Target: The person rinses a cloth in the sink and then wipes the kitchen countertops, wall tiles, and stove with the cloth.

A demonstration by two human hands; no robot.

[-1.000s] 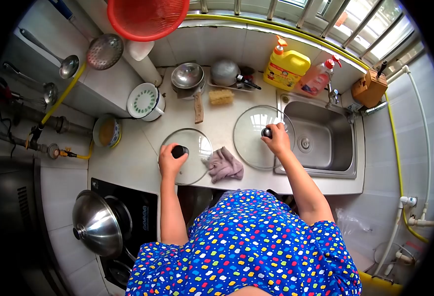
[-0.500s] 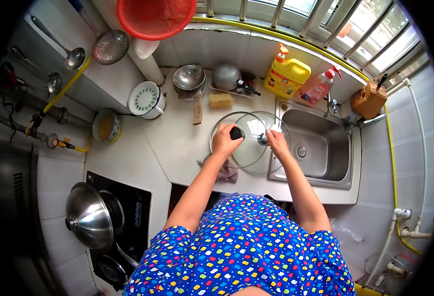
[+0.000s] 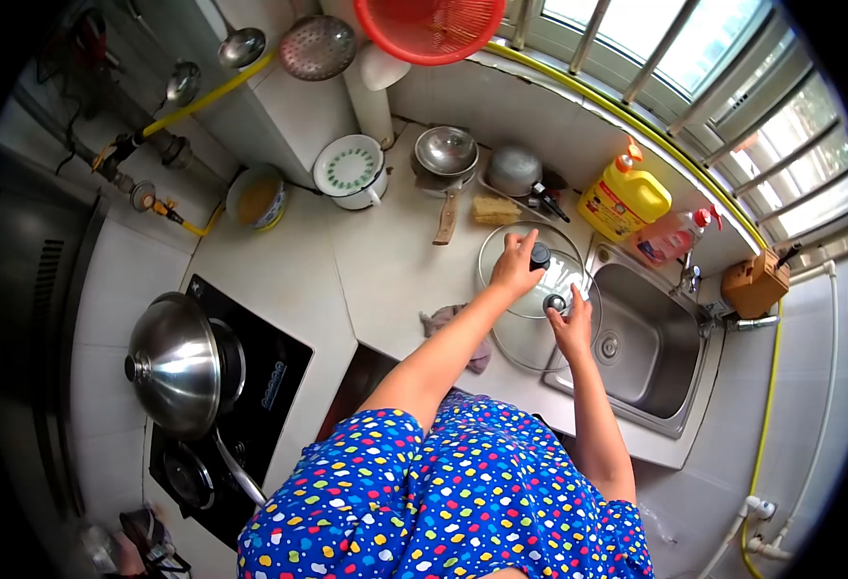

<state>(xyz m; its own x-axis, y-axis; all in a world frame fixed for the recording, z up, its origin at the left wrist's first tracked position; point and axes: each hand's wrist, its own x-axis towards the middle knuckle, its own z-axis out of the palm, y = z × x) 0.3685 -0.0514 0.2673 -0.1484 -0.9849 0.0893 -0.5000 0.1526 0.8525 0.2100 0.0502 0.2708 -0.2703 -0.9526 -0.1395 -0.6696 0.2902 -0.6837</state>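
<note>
Two round glass lids overlap in front of me, above the counter beside the sink. My left hand (image 3: 517, 267) has its fingers and thumb around the black knob of the farther glass lid (image 3: 498, 253). At the metal knob of the nearer glass lid (image 3: 521, 345), my right hand (image 3: 574, 325) has its thumb and fingers on either side. Whether the lids touch each other or the counter is hard to tell. A crumpled greyish cloth (image 3: 479, 359) lies left of them, partly behind my left forearm.
The steel sink (image 3: 680, 417) is at right, with yellow (image 3: 622, 201) and pink (image 3: 665, 236) bottles behind. A sponge (image 3: 495, 210), wooden-handled pan (image 3: 446, 217) and enamel pot (image 3: 350, 174) stand at the back. Left, a lidded wok (image 3: 175, 367) sits on the black cooktop (image 3: 284, 372).
My view has turned, so the counter items appear farther right and the cooktop is more visible. Both hands stay at the lid knobs, with the right hand now lower in view than the left.
</note>
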